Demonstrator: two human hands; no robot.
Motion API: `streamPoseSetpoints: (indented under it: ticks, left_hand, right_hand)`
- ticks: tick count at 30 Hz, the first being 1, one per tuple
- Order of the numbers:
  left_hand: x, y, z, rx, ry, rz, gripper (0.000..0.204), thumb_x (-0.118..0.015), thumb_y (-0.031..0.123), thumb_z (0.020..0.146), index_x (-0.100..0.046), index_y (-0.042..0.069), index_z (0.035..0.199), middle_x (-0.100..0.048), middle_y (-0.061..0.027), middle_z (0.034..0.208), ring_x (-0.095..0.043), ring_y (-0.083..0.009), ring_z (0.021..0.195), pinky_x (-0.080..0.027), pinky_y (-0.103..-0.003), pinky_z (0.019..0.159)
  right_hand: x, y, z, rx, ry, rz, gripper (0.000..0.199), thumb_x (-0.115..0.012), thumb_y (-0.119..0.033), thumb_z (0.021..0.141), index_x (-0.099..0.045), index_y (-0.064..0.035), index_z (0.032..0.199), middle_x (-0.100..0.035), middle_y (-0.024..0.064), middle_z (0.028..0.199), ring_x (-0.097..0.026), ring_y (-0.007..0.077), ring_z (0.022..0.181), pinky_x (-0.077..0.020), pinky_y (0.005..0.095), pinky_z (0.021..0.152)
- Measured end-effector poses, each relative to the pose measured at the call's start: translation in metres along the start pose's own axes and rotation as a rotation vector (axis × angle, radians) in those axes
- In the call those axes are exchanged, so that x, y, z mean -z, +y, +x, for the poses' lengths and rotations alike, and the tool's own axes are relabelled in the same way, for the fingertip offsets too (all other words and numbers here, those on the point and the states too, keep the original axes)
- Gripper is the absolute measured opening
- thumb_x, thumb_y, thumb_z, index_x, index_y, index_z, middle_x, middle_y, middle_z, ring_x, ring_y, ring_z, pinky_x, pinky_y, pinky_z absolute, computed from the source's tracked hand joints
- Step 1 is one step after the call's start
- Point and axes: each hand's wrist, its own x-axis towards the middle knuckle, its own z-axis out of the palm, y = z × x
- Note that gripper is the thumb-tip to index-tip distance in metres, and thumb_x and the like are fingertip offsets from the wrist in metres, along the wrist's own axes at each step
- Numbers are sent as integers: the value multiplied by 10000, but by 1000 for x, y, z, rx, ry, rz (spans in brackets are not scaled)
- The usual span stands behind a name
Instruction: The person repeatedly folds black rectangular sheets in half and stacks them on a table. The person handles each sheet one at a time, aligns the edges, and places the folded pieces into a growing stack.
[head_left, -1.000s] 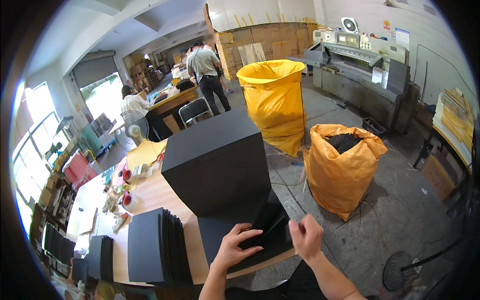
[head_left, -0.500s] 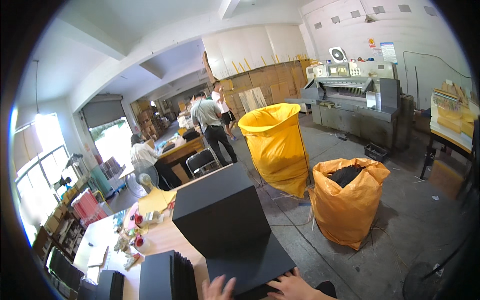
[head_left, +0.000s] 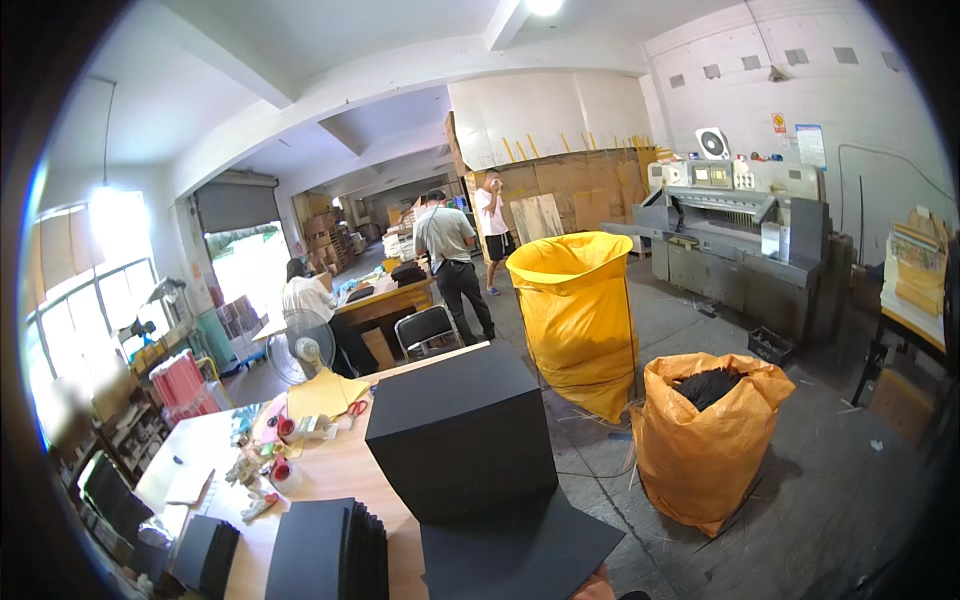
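Note:
A black sheet [head_left: 520, 545] lies aslant at the front of the table, its right corner jutting past the table edge. Just a sliver of my right hand [head_left: 597, 585] shows at the lower rim, against the sheet's near right edge; its fingers are hidden. My left hand is out of the picture. Directly behind the sheet rises a tall, block-like black stack [head_left: 460, 440]. Left of it, a pile of black boards [head_left: 325, 550] stands on the wooden table [head_left: 345, 465], with a smaller black pile [head_left: 207, 555] farther left.
Red-handled scissors [head_left: 356, 408], tape rolls [head_left: 284, 472] and yellow paper [head_left: 325, 393] lie on the table. Beyond its right side stand a yellow sack [head_left: 580, 335] and an orange sack [head_left: 710, 450] with black scraps. Several people and a large grey machine [head_left: 740, 235] are farther back.
Both hands have drawn down toward the lower edge; the left has left the picture. The front black sheet has turned, its corner now reaching farther right. The view has shifted slightly.

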Motion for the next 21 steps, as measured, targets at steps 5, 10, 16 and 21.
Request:
streamPoseSetpoints:
  ticks: [5, 10, 16, 21]
  left_hand:
    - [7, -53, 28, 1175, -366, -1036, 265, -721, 312, 1056, -753, 120, 1236, -765, -96, 1179, -750, -229, 1055, -612, -427, 941]
    - [20, -1, 49, 829, -451, -761, 334, -650, 65, 1056, -676, -43, 1371, -755, -104, 1279, -721, -209, 1132, -581, -364, 1000]
    - [136, -19, 55, 751, -154, -717, 350, -645, -1, 1009, -702, 3, 1354, -759, -124, 1280, -731, -240, 1157, -581, -437, 1058]
    - [176, -52, 106, 396, 242, -874, 591, -562, 0, 1053, -405, -40, 1621, -559, -152, 1580, -576, -342, 1430, -448, -531, 1240]
  right_hand:
    - [-5, 9, 3, 11, 34, 7, 317, -718, -261, 889, -748, -146, 1182, -726, 112, 1181, -631, 360, 1236, -452, 592, 1110]
    - [-18, 15, -2, -39, 98, 122, 320, -743, -250, 872, -751, -135, 1171, -729, 123, 1206, -630, 356, 1254, -441, 598, 1124]
    - [35, -37, 35, 152, 216, -194, 564, -874, -233, 800, -729, -124, 1334, -696, 103, 1439, -584, 314, 1418, -352, 560, 1219]
    - [34, -37, 36, 171, 225, -207, 578, -875, -239, 819, -723, -140, 1367, -682, 85, 1476, -579, 298, 1433, -349, 551, 1220]
